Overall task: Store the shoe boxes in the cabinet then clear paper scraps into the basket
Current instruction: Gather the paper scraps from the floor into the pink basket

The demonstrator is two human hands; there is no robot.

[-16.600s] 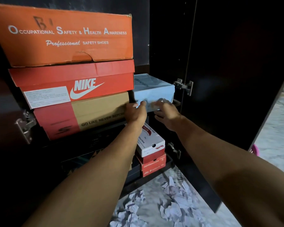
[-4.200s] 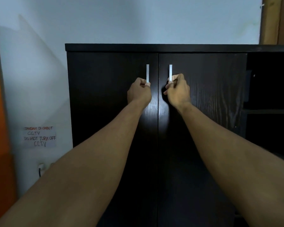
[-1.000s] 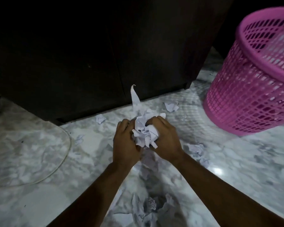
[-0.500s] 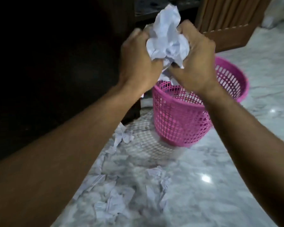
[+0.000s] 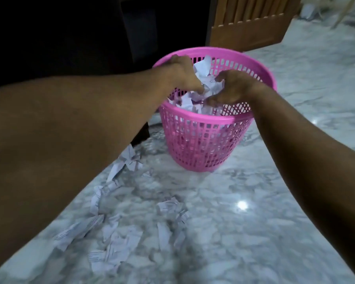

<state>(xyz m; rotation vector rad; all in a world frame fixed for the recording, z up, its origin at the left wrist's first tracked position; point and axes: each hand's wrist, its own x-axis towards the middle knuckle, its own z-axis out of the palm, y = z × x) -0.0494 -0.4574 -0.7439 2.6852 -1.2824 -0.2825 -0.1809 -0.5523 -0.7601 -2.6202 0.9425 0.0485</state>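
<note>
Both the left hand and right hand grip a paper wad low inside the pink basket, so nothing spills onto the floor scraps

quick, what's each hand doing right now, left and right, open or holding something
Left hand: closed on the crumpled paper wad, inside the pink basket.
Right hand: closed on the same wad from the other side.
</note>
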